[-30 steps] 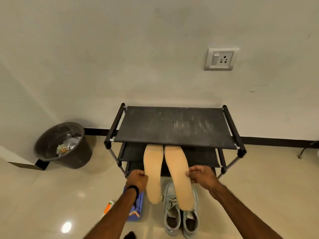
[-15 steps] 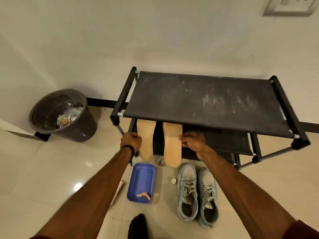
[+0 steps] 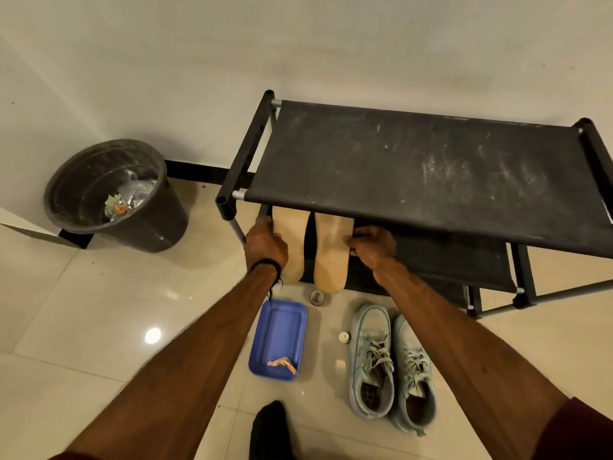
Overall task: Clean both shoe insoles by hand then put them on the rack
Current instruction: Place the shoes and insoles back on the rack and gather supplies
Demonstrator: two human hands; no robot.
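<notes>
- Nearest, a dark foot (image 3: 270, 426) stands on the tiled floor (image 3: 83, 310).
- Just beyond, a blue tray (image 3: 280, 338) lies left of a pair of pale sneakers (image 3: 391, 370), with a small white cap (image 3: 344, 336) between them.
- The left hand (image 3: 265, 245) curls round the left edge of the left insole (image 3: 293, 247); the right hand (image 3: 373, 245) pinches the right edge of the right insole (image 3: 330, 257).
- Both insoles lie side by side on the lower shelf of the black rack (image 3: 414, 167), their heels overhanging its near edge, their toes hidden under the top shelf.
- Far left, a dark bin (image 3: 114, 194) stands by the wall.
</notes>
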